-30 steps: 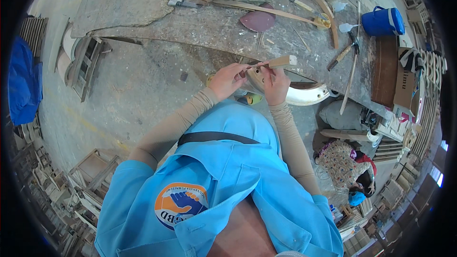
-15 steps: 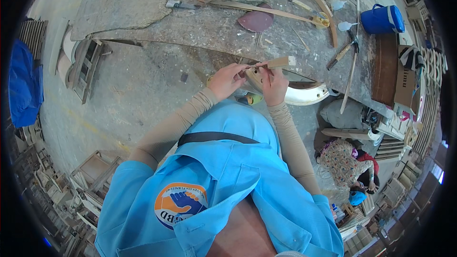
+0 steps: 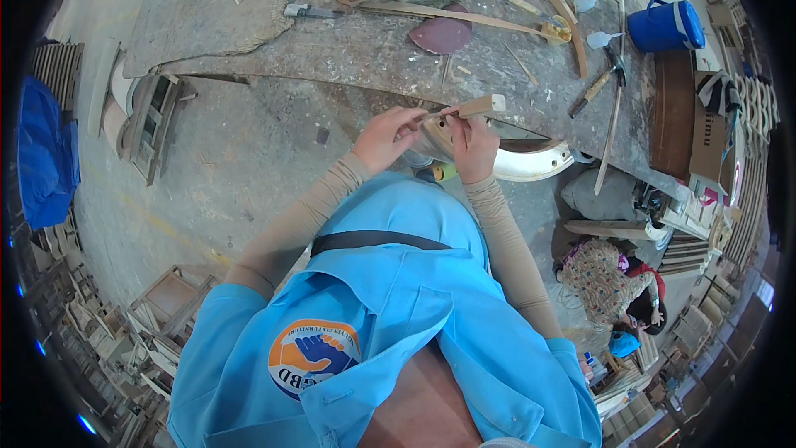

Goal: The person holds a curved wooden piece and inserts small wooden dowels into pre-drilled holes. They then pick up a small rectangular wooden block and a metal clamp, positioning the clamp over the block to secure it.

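A pale, curved wooden piece (image 3: 535,164) with dark holes lies at the table's near edge, and its left part runs up between my hands. My right hand (image 3: 474,148) is closed on a short, squared wooden block (image 3: 482,105), whose light end sticks out to the right above the curved piece. My left hand (image 3: 386,141) is closed too, its fingertips pinched together close to the block's left end. What sits in that pinch is too small to make out. Both hands are just in front of my waist.
The worktable (image 3: 332,50) holds a maroon disc (image 3: 441,33), a hammer (image 3: 597,87), a chisel (image 3: 311,11), wood strips and a blue jug (image 3: 666,26). A person in patterned clothing (image 3: 595,282) crouches at right. Wooden frames (image 3: 153,129) stand on the floor at left.
The view has shifted slightly. Both hands keep nearly the same place and grip, with the wooden block a little lower left in the picture. The crouching person has moved slightly.
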`<act>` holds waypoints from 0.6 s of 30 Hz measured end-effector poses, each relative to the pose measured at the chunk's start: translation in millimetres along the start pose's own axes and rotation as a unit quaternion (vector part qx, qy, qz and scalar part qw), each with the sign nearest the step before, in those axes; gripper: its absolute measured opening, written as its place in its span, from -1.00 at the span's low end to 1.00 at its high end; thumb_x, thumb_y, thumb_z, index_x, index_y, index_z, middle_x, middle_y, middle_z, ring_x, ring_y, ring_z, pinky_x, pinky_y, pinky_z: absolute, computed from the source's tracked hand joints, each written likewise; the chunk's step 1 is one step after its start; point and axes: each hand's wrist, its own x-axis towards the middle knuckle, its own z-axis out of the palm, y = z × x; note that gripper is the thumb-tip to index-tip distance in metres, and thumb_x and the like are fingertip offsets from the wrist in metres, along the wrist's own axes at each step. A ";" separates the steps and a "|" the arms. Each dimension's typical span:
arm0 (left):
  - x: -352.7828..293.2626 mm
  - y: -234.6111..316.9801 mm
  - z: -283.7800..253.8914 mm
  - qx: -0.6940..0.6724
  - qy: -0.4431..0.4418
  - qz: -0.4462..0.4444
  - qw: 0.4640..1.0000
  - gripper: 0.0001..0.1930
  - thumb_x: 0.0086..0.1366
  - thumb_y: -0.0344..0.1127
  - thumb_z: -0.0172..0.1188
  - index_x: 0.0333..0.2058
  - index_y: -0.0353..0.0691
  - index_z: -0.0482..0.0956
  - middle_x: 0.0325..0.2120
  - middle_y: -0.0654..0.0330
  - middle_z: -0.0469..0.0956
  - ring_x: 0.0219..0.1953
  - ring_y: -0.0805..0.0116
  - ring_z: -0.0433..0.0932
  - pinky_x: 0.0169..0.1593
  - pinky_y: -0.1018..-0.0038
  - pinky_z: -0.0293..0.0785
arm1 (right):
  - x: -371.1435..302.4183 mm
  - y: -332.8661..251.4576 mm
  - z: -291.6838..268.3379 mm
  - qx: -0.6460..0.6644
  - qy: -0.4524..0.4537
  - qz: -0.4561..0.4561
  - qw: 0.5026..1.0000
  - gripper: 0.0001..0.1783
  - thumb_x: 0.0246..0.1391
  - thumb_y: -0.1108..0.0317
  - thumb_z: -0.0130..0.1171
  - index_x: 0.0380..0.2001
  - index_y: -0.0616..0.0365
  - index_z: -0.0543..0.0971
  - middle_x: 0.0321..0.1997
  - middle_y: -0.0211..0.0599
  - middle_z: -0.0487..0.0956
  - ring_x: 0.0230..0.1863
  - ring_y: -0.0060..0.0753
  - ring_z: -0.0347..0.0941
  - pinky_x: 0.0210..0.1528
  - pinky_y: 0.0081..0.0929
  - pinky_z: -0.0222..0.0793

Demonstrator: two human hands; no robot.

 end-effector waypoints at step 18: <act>90.2 95.7 -60.0 0.086 0.098 0.116 0.985 -0.73 0.27 -0.43 0.10 -0.06 -0.26 0.54 -0.33 0.23 0.55 -0.30 0.50 0.52 -0.19 0.56 0.43 | 1.4 -0.3 -7.3 -0.037 0.045 -0.060 0.996 -0.83 0.01 0.33 0.18 -0.43 0.10 0.40 -0.49 -0.19 0.49 -0.46 -0.05 0.47 -0.45 -0.18 0.36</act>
